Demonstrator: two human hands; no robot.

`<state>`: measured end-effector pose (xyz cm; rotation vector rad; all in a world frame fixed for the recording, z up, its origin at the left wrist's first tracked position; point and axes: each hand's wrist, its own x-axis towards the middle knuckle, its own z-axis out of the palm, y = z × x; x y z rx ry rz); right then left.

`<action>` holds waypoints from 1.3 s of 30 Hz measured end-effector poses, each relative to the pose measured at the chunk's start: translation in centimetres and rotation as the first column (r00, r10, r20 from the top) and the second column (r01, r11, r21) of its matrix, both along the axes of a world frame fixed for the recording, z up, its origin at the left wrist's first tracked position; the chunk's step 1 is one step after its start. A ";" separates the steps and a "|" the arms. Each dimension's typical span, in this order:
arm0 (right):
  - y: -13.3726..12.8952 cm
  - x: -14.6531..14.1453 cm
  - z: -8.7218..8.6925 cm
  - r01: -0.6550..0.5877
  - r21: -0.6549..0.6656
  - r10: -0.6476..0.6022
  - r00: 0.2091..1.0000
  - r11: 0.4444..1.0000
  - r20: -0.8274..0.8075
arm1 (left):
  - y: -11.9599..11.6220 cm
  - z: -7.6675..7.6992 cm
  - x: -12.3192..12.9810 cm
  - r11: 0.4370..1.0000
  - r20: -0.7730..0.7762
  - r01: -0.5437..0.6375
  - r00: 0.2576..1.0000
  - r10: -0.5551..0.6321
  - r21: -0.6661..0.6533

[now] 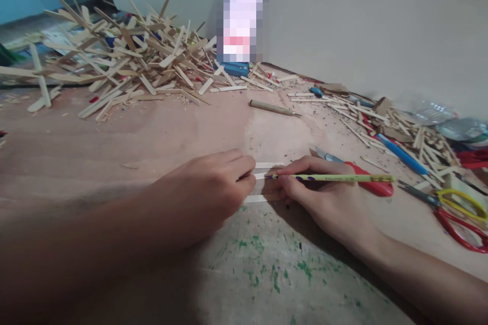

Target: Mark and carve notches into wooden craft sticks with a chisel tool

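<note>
My right hand point(324, 188) is closed around a yellow-green pencil point(343, 178), its tip pointing left onto a narrow wooden craft stick point(260, 176). Across from it, my left hand point(217, 183) has its fingers curled and pressed together at the left end of that stick, which they partly hide. Another pale stick point(267, 165) lies just beyond it, and a third stick point(259, 198) lies on the near side. Both hands rest low over the wooden tabletop point(171, 132). Right behind the right hand are a utility knife blade point(328, 155) and a red handle point(375, 183).
A big heap of craft sticks point(152, 56) covers the back left. A wooden-handled tool point(272, 107) lies mid-table. To the right are scissors point(457, 213) with yellow and red handles, a blue pen-like tool point(402, 153), stick scraps point(366, 117) and a clear plastic bottle point(461, 129).
</note>
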<state>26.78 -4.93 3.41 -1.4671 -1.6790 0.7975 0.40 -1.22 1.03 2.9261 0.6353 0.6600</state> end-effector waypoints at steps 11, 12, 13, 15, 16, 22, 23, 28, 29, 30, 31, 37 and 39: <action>-0.1 -0.1 -0.2 0.008 0.015 -0.009 1.000 1.000 0.018 | -0.1 -0.1 0.1 1.000 0.006 -0.001 1.000 0.001 0.008; -0.1 0.0 -0.2 0.008 0.013 -0.008 1.000 1.000 0.017 | -0.1 -0.1 0.1 1.000 0.010 -0.001 1.000 0.001 0.008; -0.1 0.0 -0.3 0.007 0.012 -0.007 1.000 1.000 0.017 | -0.1 -0.2 0.1 1.000 0.011 -0.001 1.000 0.001 0.006; -0.1 0.0 -0.3 0.006 0.009 -0.006 1.000 1.000 0.017 | -0.1 -0.2 0.0 1.000 0.013 -0.001 1.000 0.001 0.001; -0.1 0.0 -0.3 0.006 0.008 -0.006 1.000 1.000 0.017 | -0.1 -0.2 0.0 1.000 0.013 0.000 1.000 0.000 -0.001; -0.1 -0.2 -0.5 0.006 0.007 -0.006 1.000 1.000 0.008 | 0.0 -0.2 0.1 1.000 0.013 -0.004 1.000 0.004 -0.015; -0.1 -0.2 -0.5 0.008 0.008 -0.008 1.000 1.000 0.006 | 0.0 -0.2 0.2 1.000 0.012 -0.005 1.000 0.005 -0.017; -0.2 -0.1 -0.4 -0.001 -0.010 0.001 1.000 1.000 0.007 | 0.0 -0.1 0.1 1.000 0.003 -0.005 1.000 0.005 -0.027; -0.2 -0.1 -0.3 0.001 -0.013 -0.001 1.000 1.000 0.010 | 0.0 -0.1 0.0 1.000 0.000 -0.005 1.000 0.005 -0.029; -0.2 -0.1 -0.3 0.003 -0.016 -0.003 1.000 1.000 0.013 | -0.1 -0.1 0.0 1.000 -0.001 -0.005 1.000 0.005 -0.031; -0.1 -0.1 -0.3 0.004 -0.019 -0.004 1.000 1.000 0.015 | -0.1 -0.1 0.0 1.000 -0.002 -0.003 1.000 0.003 -0.031; -0.3 0.0 -0.3 0.032 -0.052 -0.032 0.999 0.998 -0.007 | -0.1 -0.2 0.0 0.999 -0.006 -0.010 1.000 0.010 -0.033; -0.4 0.0 -0.3 0.050 -0.078 -0.052 0.998 0.996 -0.024 | -0.1 -0.2 0.1 1.000 -0.006 -0.011 1.000 0.011 -0.028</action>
